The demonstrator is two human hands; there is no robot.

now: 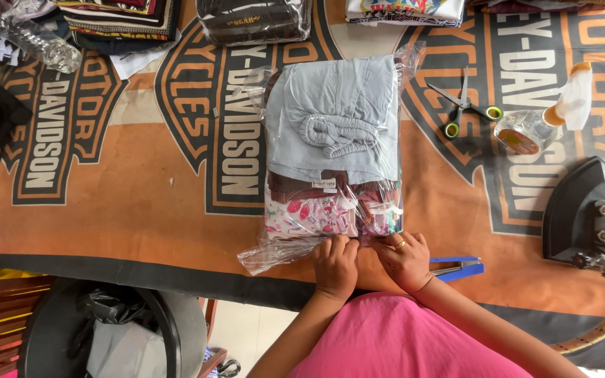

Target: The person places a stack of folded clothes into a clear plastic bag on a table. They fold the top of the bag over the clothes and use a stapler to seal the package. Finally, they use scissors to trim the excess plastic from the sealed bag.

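I see both hands at the lower centre of the frame, pressing the open end of a clear plastic bag of folded grey, brown and pink patterned clothes (332,150) onto the orange printed cloth-covered worktop (141,189). My left hand (335,264) pinches the bag's edge with fingers pressed together; my right hand (405,259), ringed, does likewise just beside it. Green-handled scissors (465,106) lie upper right; a blue stapler (456,268) sits by the right hand.

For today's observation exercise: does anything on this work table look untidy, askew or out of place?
Mostly tidy. The clear bag of folded clothes lies straight, but its open end bunches loosely left of both hands. The scissors lie open, and the iron lies tipped on its side.
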